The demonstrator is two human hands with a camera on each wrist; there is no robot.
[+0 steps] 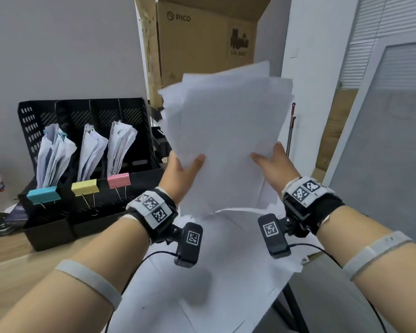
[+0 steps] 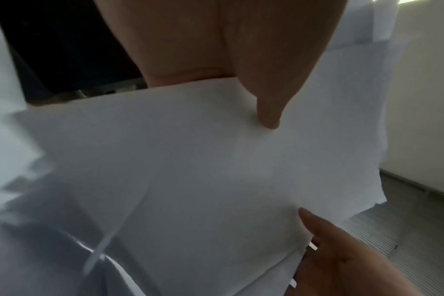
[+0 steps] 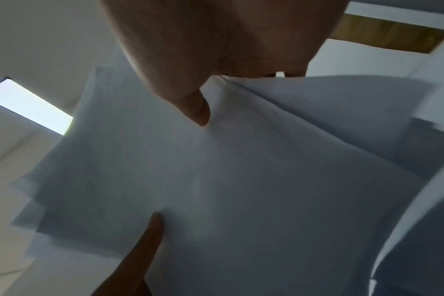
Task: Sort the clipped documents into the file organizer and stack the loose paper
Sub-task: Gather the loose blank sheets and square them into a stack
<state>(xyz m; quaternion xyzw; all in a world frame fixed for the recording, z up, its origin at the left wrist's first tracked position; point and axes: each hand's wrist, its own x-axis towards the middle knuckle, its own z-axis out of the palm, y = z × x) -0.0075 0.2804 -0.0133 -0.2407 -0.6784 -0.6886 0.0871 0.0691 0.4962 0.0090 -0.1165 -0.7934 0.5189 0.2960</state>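
"PICO" printed on cardboard box [image 1: 202,39]; below, partly legible "UN 34".

desk [image 1: 22,272] is carrying everything, wood showing left of the forearms | organizer [image 1: 58,224] is standing on it left of the left hand | loose sheets [image 1: 202,284] are lying spread below both hands

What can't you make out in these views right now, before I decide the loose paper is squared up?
- Fingers of left hand and right hand: all views, hidden behind the loose paper.
- The paper's bottom edge: head view, blurred.
- Sheets on the table: wrist views, screened by the held sheets.
- File organizer, fourth slot: head view, paper covers it.
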